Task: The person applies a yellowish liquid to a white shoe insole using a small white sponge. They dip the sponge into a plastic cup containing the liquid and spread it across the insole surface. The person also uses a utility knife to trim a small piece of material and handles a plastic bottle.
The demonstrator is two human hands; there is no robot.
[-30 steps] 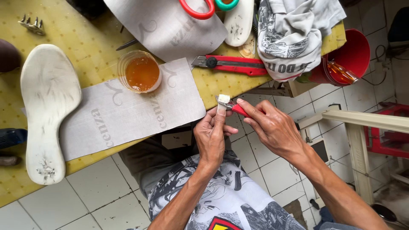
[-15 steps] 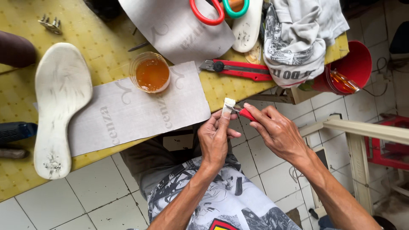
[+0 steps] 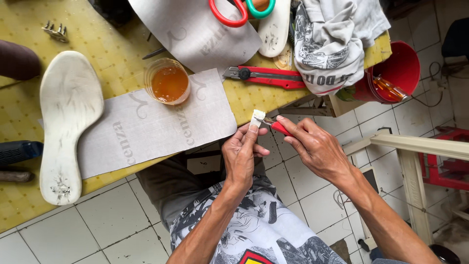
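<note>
A small pale, blocky piece of soft-looking material (image 3: 257,118) is pinched between the thumb and fingertips of the left hand (image 3: 240,157), held just off the near edge of the yellow checked tabletop (image 3: 97,54). The right hand (image 3: 315,146) closes around a slim red-handled knife (image 3: 278,127). The knife's long axis runs from the right hand up and leftward to the piece, its metal tip touching the piece's right side; the left hand lies directly beneath the piece, the right hand well to its right. On the tabletop, left of the piece, lies a grey printed sheet (image 3: 146,127), bearing at its upper edge a clear cup of amber liquid (image 3: 169,83). Farther left rests a white, scuffed shoe insole (image 3: 66,122). Above the piece lies a red utility cutter (image 3: 266,76); beyond that, crumpled grey cloth (image 3: 332,39).
</note>
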